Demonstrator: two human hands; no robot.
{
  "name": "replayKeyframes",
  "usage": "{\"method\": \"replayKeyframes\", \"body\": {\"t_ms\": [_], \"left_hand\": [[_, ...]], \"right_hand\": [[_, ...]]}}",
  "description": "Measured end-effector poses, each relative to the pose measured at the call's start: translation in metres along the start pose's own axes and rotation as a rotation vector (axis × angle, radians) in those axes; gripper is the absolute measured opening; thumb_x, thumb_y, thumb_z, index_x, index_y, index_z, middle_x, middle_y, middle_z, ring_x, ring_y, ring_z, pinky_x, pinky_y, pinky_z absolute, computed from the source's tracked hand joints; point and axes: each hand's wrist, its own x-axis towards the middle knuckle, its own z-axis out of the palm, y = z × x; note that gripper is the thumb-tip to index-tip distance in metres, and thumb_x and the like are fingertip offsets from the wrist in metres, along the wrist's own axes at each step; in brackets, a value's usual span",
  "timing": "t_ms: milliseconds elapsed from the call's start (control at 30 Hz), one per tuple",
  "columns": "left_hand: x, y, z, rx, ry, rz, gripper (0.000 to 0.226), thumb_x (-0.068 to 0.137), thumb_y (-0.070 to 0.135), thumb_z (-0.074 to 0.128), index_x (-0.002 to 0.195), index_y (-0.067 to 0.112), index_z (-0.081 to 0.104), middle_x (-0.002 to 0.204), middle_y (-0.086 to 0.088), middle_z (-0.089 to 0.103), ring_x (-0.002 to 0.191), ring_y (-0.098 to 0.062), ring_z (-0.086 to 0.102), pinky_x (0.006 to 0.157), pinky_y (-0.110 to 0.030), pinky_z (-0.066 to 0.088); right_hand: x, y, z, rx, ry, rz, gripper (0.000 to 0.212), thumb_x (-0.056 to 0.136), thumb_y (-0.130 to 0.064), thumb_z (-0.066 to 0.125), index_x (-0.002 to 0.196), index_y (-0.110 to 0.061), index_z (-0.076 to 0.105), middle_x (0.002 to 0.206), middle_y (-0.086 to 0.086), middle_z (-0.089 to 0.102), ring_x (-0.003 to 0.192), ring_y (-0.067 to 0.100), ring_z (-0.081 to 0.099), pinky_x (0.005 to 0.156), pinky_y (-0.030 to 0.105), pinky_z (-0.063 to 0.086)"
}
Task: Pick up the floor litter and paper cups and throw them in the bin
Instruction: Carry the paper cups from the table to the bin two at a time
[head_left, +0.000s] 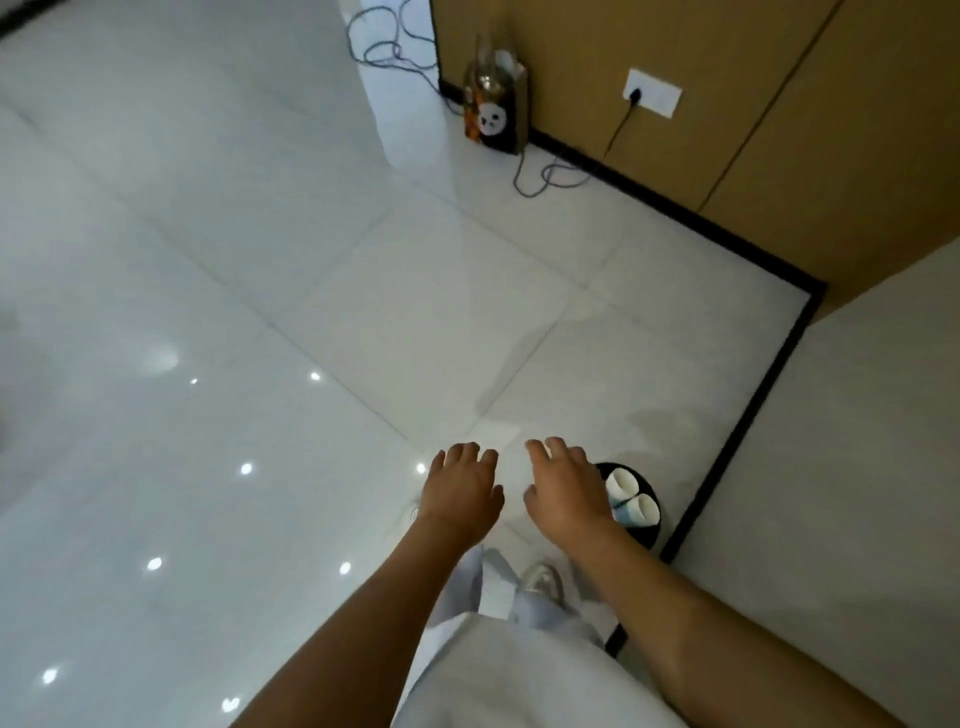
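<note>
A round black bin (655, 525) stands on the white tiled floor by the black skirting, low and right of centre. Two white paper cups (631, 499) lie inside it, mouths up. My right hand (563, 486) hovers just left of the bin, partly over its rim, fingers loosely spread and holding nothing. My left hand (460, 488) hangs beside it to the left, palm down, fingers relaxed and empty. Both arms reach forward over my pale trousers and shoe.
A paper bag (496, 111) with a panda face leans against the brown wall panel at the top. Grey cables (545, 179) loop on the floor near it, and a plug sits in a wall socket (652, 92). A grey wall rises at right.
</note>
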Motion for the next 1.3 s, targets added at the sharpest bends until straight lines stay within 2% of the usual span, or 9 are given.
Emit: {"method": "replayKeyframes", "body": {"t_ms": [300, 600, 800, 1067, 1300], "left_hand": [[-0.106, -0.172, -0.017, -0.209, 0.148, -0.348, 0.046, 0.097, 0.034, 0.041, 0.138, 0.015, 0.04, 0.138, -0.007, 0.044, 0.129, -0.026, 0.038, 0.11, -0.037, 0.028], [-0.23, -0.38, -0.012, -0.358, 0.25, -0.671, 0.046, 0.097, 0.034, 0.042, 0.139, 0.015, 0.039, 0.14, -0.006, 0.044, 0.129, -0.023, 0.038, 0.112, -0.035, 0.026], [-0.3, -0.479, -0.005, -0.465, 0.273, -0.891, 0.048, 0.097, 0.035, 0.042, 0.141, 0.015, 0.038, 0.14, -0.006, 0.044, 0.128, -0.024, 0.039, 0.11, -0.035, 0.029], [-0.327, -0.596, -0.016, -0.56, 0.306, -1.109, 0.046, 0.097, 0.035, 0.042, 0.138, 0.015, 0.04, 0.136, -0.006, 0.046, 0.125, -0.024, 0.041, 0.105, -0.033, 0.031], [-0.32, -0.707, -0.054, -0.692, 0.429, -1.257, 0.048, 0.097, 0.035, 0.044, 0.139, 0.015, 0.04, 0.137, -0.006, 0.047, 0.125, -0.022, 0.043, 0.102, -0.031, 0.036]], "right_hand": [[0.022, -0.189, -0.019, -0.288, -0.015, -0.343, 0.053, 0.093, -0.02, 0.049, 0.143, -0.018, 0.033, 0.143, 0.008, 0.039, 0.125, 0.029, 0.041, 0.101, 0.038, 0.039], [0.017, -0.445, 0.046, -0.411, -0.081, -0.673, 0.053, 0.094, -0.02, 0.049, 0.145, -0.02, 0.031, 0.144, 0.006, 0.04, 0.124, 0.027, 0.043, 0.1, 0.037, 0.04], [0.007, -0.577, 0.076, -0.478, -0.138, -0.903, 0.054, 0.093, -0.02, 0.048, 0.144, -0.018, 0.032, 0.141, 0.006, 0.041, 0.122, 0.027, 0.043, 0.095, 0.036, 0.041], [0.052, -0.725, 0.096, -0.592, -0.194, -1.095, 0.054, 0.092, -0.021, 0.048, 0.144, -0.02, 0.032, 0.14, 0.006, 0.041, 0.121, 0.028, 0.043, 0.093, 0.036, 0.042], [0.107, -0.863, 0.1, -0.63, -0.229, -1.216, 0.053, 0.093, -0.023, 0.048, 0.143, -0.019, 0.033, 0.141, 0.005, 0.04, 0.121, 0.027, 0.043, 0.094, 0.036, 0.042]]}}
